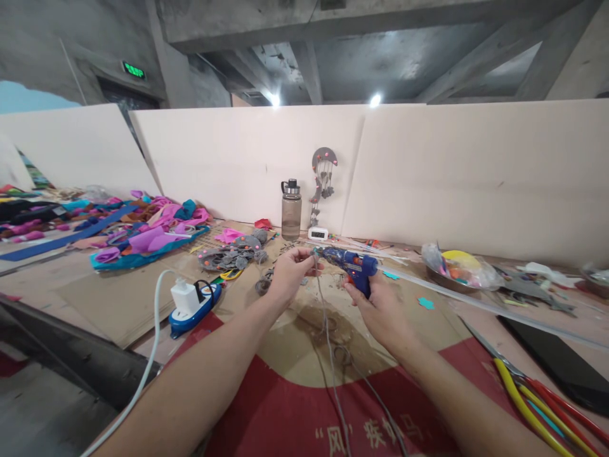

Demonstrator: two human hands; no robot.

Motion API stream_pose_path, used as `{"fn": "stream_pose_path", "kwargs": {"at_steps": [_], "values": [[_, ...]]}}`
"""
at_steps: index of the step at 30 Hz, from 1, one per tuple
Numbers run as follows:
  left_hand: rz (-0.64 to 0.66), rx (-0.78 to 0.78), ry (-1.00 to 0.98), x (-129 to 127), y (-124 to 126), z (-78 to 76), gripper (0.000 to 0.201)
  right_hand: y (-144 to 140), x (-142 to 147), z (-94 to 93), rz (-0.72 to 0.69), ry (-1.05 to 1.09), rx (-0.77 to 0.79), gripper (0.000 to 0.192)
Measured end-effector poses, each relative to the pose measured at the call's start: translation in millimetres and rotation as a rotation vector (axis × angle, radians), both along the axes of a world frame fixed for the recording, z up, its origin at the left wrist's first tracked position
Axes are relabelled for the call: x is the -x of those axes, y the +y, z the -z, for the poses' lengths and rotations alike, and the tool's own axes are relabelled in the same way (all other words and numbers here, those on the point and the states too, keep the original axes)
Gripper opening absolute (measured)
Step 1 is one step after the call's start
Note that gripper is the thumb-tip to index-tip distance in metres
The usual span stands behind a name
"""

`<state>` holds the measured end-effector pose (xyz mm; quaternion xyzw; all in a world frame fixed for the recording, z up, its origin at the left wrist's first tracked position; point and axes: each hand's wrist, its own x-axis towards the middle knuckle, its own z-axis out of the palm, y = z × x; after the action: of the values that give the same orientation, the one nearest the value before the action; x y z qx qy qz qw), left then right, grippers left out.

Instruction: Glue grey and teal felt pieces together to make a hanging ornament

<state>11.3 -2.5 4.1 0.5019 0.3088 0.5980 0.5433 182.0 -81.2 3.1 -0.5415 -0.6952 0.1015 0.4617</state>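
Observation:
My right hand (375,304) is wrapped round the handle of a blue hot glue gun (349,260), whose nozzle points left. A clear glue stick (428,279) trails from its rear toward the right. At the nozzle tip, my left hand (291,274) pinches a grey yarn (322,304) that hangs down over the cardboard to the front edge. Anything else between the left fingertips is too small to make out. A loose loop of the yarn lies on the cardboard (285,355) below my hands.
Left of my hands are a blue power strip (195,311) with a white plug (185,297), grey felt pieces (233,254) and coloured fabric (157,235). Behind stand a water bottle (291,212) and small clock (318,234). Scissors (518,381) and a black phone (556,362) lie right.

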Motion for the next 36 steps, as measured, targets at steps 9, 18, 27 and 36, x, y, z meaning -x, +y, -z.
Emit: {"fn": "stream_pose_path", "kwargs": {"at_steps": [9,18,27,36], "values": [[-0.005,-0.008,0.016,-0.3,0.9,1.3,0.027,-2.2,2.7,-0.6,0.014,-0.043,-0.004,0.026],[0.002,-0.010,0.003,0.3,0.5,1.9,0.030,-6.5,5.0,-5.6,0.027,-0.052,-0.016,0.027],[0.001,-0.009,0.000,-0.2,-0.4,1.8,0.031,-6.0,5.0,-6.5,0.032,-0.054,-0.013,0.025],[0.011,-0.007,-0.002,0.4,-0.8,0.9,0.031,-6.4,6.1,-5.2,0.028,-0.040,0.000,0.025]]}}
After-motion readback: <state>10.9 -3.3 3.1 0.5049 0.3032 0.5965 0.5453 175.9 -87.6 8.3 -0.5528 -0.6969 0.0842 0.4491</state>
